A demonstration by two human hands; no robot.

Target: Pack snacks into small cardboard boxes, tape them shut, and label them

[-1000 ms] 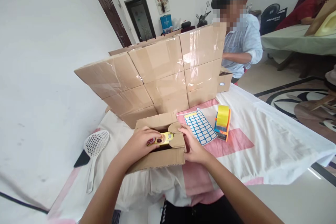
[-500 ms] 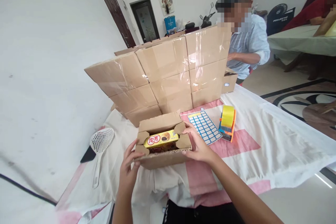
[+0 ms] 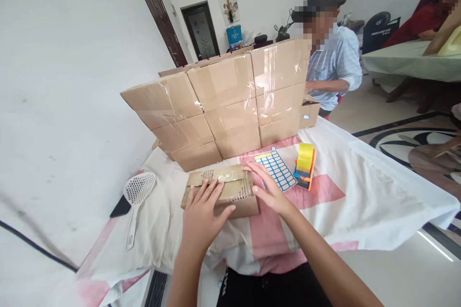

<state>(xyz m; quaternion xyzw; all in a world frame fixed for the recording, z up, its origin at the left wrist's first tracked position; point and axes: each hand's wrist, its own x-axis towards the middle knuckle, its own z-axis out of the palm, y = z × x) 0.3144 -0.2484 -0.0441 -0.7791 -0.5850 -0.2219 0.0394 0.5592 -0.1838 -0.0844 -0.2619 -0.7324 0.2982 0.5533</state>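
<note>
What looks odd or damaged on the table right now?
The box under both hands has worn flaps with old tape strips and torn edges. A slotted white scoop lies beside it, out of keeping with the labels and tape dispenser.

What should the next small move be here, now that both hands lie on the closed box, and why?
Probably the right hand should reach for the tape dispenser while the left hand presses the flaps down. The small cardboard box shows its flaps folded shut with no fresh tape visible, the dispenser stands just right of the label sheet, and the stacked boxes behind are all taped.
</note>
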